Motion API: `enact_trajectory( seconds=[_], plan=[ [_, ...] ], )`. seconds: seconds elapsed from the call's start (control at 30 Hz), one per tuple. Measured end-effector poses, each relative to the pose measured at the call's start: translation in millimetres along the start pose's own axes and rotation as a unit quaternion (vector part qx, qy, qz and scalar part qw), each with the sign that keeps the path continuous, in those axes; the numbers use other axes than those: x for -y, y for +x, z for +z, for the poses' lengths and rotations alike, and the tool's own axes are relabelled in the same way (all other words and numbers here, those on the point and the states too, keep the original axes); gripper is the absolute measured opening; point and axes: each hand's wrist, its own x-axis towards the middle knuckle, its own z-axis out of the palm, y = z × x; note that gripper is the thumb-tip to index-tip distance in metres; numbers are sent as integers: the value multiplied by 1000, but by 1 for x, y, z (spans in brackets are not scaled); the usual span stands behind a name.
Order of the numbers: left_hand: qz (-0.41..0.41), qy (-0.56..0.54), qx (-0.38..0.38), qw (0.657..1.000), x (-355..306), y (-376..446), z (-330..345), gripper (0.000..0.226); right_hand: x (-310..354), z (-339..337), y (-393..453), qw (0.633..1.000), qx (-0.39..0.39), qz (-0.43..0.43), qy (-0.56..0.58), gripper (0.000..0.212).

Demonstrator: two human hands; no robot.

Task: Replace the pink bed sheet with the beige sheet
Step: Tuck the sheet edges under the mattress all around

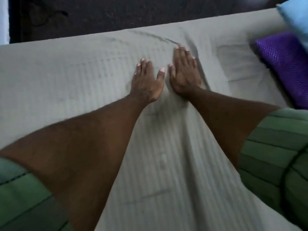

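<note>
The beige sheet, ribbed with faint stripes, covers the bed across the whole view. My left hand lies flat on it, palm down, fingers straight. Just to the right of it, my right hand presses flat on the sheet as well, fingertips pointing toward the far edge. Creases run in the sheet beyond the fingertips and to the right of my right hand. No pink sheet is in view. The picture is blurred by motion.
A purple textured item lies on the bed at the right edge, with a light blue pillow behind it. A dark floor runs beyond the bed's far edge. Green striped sleeves cover my upper arms.
</note>
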Motion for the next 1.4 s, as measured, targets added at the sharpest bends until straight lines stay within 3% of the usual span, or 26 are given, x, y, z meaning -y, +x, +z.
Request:
enact_trajectory(
  seconds=[0.03,0.1,0.2,0.3,0.37,0.47,0.57,0.63,0.7,0.77,0.83,0.93,0.97,1.03,1.1,1.23,1.3,1.37,1.4],
  plan=[
    [7,5,-9,1000,-3,0,-1,75,-4,0,4,999,-12,50,6,69],
    [30,-14,-25,999,-14,4,-1,75,3,-3,10,998,-4,60,-9,69],
    [-2,-81,-50,996,-32,17,0,80,31,7,13,994,77,-79,-11,66],
    [-59,-86,-46,993,-37,28,3,78,25,14,24,975,87,-192,-75,77],
    [-62,-34,1,997,-39,31,4,78,-7,6,33,981,88,-163,-50,74],
    [-70,43,34,996,-40,32,5,79,-54,-13,40,997,72,-10,-19,69],
    [-69,16,-15,997,-49,27,9,76,-46,-18,46,997,55,63,-6,71],
    [-22,-62,-74,995,-55,21,11,73,-18,-21,31,996,27,77,46,66],
    [14,-122,-82,989,-56,14,16,68,11,-19,-1,989,88,5,122,61],
    [-10,-131,-80,988,-49,10,23,74,11,-7,-32,962,152,-128,190,68],
    [-14,-98,-72,992,-33,3,21,79,-19,-3,-37,976,104,-175,81,75],
    [28,-39,-26,999,-11,-17,18,72,-97,-10,-26,1000,20,-2,-15,67],
    [42,-18,-15,999,-8,-25,16,73,-118,-17,-24,998,33,43,-23,67],
    [61,9,-8,998,-1,-37,16,75,-125,-28,-23,996,54,75,-16,69],
    [62,-9,-22,998,-6,-48,18,73,-89,-30,-32,996,38,74,31,72],
    [48,-80,-70,993,-35,-79,38,73,6,-4,-106,979,117,-51,160,84],
    [32,-71,-72,994,-43,-92,54,67,19,-9,-142,970,167,-129,123,80],
    [28,-35,-65,997,-42,-102,63,69,-6,-11,-155,980,99,-167,45,76],
    [34,-10,-56,998,-38,-105,64,71,-29,-9,-155,987,73,-139,23,72]
  ],
)
